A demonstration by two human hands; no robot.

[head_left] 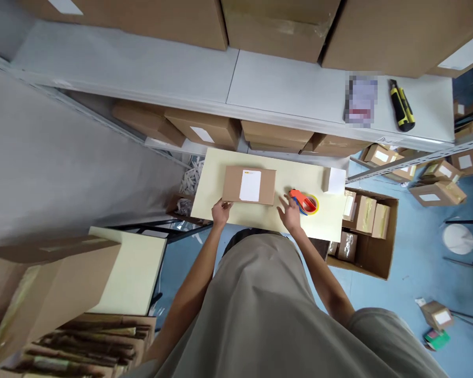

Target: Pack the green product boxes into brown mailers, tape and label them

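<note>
While left hand point(221, 213) touches carton point(249, 185), grip unclear, right hand point(289, 213) is spread; carton probably stiff, light; hold ends.

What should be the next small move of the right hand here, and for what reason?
Probably the right hand should close on the orange tape dispenser: it lies right beside that hand, which looks open, while the left hand is at the near left corner of the cardboard box and could steady it.
</note>
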